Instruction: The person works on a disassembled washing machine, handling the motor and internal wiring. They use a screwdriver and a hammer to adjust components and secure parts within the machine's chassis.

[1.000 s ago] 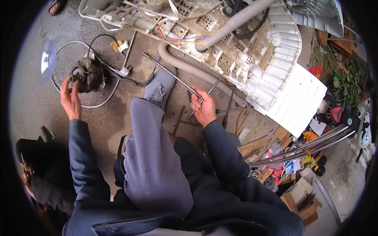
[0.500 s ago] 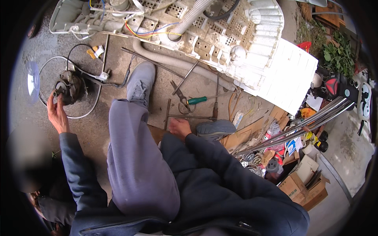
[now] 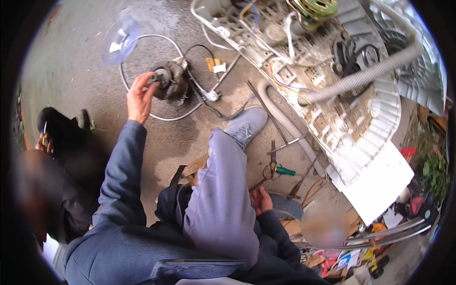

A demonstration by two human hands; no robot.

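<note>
A small, dirty electric motor [image 3: 176,80] sits on the wet concrete at the upper left. My left hand [image 3: 139,99] reaches out to it, with thumb and fingers closed on its protruding shaft end [image 3: 155,78]. Beside my bent knee, my right hand [image 3: 261,200] hangs low, its fingers loosely curled and apart, with nothing visible in them. Nearest to it are a green-handled screwdriver [image 3: 285,171] and pliers [image 3: 273,161] on the floor. A pale cord [image 3: 165,118] loops round the motor.
A grimy white appliance shell [image 3: 349,121] with a ribbed hose [image 3: 363,73] and wires fills the upper right. A clear plastic dome [image 3: 121,40] lies beyond the motor. A person in dark clothes [image 3: 76,147] crouches at left. Metal strips [image 3: 380,237] and clutter lie at lower right.
The view has swung left, so everything appears shifted to the right and the crouching person shows more. My left hand stays on the motor's shaft end; my right hand remains low beside my leg.
</note>
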